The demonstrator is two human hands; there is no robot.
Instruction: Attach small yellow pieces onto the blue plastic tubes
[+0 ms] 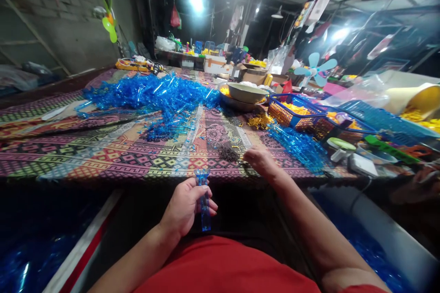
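Note:
My left hand [184, 206] is closed around a narrow, clear blue plastic piece [205, 213], held upright just in front of the table edge with the thumb across it. Over the table's front edge reaches my right hand [257, 159], its fingers curled together and partly hidden; whatever they pinch is too small to make out. Just left of its fingertips lies a small heap of dark little parts [228, 154]. A small yellow part [235, 147] sits at the edge of that heap.
A large pile of clear blue plastic pieces [151, 94] covers the back left of the patterned cloth [113, 155]. On the right are more blue pieces [299, 146], loose yellow parts [260, 121], a metal bowl [248, 94], a blue basket [297, 112] and a small fan [314, 71].

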